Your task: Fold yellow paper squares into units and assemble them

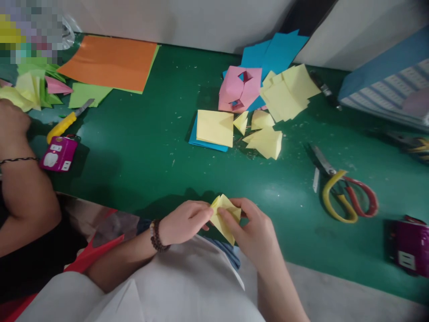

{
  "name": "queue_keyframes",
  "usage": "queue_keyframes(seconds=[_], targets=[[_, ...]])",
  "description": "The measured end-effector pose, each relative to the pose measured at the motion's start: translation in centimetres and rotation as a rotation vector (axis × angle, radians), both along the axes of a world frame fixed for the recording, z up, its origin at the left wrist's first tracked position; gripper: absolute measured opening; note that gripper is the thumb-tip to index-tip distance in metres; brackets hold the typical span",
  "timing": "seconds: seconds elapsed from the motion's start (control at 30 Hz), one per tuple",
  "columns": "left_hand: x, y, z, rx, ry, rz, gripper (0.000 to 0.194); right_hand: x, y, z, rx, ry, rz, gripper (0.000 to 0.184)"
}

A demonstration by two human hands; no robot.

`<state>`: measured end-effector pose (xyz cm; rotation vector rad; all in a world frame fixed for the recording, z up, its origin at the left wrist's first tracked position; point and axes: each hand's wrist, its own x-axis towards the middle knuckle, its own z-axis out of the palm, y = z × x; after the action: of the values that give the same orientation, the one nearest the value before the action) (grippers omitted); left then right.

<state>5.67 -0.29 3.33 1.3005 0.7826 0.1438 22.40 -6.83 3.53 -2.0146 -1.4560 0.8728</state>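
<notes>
Between my two hands is a small piece of folded yellow paper (228,221), creased into a pointed diamond shape, just over the near edge of the green table. My left hand (187,220), with a beaded bracelet at the wrist, pinches its left corner. From the other side my right hand (250,228) grips it, thumb pressed on the front face; the fingers behind are partly hidden. Farther in lies a stack of yellow square paper (215,127) on blue paper (208,146). Beside it sit several folded yellow pieces (266,141).
Scissors (340,188) with yellow and red handles lie right, near a purple box (412,248). A pink folded paper shape (239,87) stands at the back. Orange paper (110,62), a yellow craft knife (63,125) and another person's arm (30,192) are left.
</notes>
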Motion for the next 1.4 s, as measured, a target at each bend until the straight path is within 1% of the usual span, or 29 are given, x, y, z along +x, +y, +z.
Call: queue_keyframes(seconds=[0.07,0.13,0.23,0.33,0.4,0.47,0.63,0.7,0.8,0.93,1.07,1.13,1.3,1.4], targets=[[0.0,-0.1,-0.2,0.070,0.088,-0.023,0.030,0.0,0.0,0.0,-0.001,-0.004,0.006,0.022],[0.1,-0.2,-0.4,0.103,0.156,-0.026,0.029,0.1,0.0,0.0,-0.002,0.011,0.017,0.021],[0.2,-0.2,-0.6,0.054,0.164,-0.015,0.032,0.4,0.0,0.2,-0.006,0.093,0.053,0.020],[0.3,-0.1,-0.5,-0.043,0.162,-0.002,0.027,0.9,0.2,0.5,-0.032,0.191,0.086,0.022],[0.4,0.0,-0.4,-0.109,0.153,0.010,0.023,1.1,0.5,0.6,-0.045,0.218,0.085,0.021],[0.5,0.0,-0.3,-0.115,0.149,0.007,0.022,1.0,0.7,0.6,-0.047,0.220,0.085,0.018],[0.5,0.0,-0.3,0.074,0.188,-0.020,0.021,0.5,0.7,0.1,-0.035,0.218,0.101,0.014],[0.5,0.1,-0.4,0.102,0.211,-0.037,0.021,0.3,0.6,0.0,-0.026,0.231,0.114,0.016],[0.5,0.3,-0.4,0.144,0.250,-0.074,0.021,0.4,0.6,0.2,0.037,0.295,0.156,0.020],[0.5,0.4,-0.3,0.244,0.258,-0.122,0.018,0.7,0.8,0.7,0.084,0.381,0.227,0.016],[0.1,0.6,-0.1,0.301,0.247,-0.104,0.014,0.9,1.0,1.1,0.086,0.425,0.279,0.017],[0.0,0.7,0.2,0.339,0.256,-0.095,0.015,0.9,1.0,1.2,0.075,0.398,0.271,0.019],[-0.1,0.8,0.8,0.445,0.284,-0.120,0.015,0.8,0.8,1.2,0.065,0.246,0.289,0.011],[0.0,0.7,0.9,0.491,0.286,-0.126,0.020,0.8,0.9,0.9,0.090,0.188,0.272,0.014]])
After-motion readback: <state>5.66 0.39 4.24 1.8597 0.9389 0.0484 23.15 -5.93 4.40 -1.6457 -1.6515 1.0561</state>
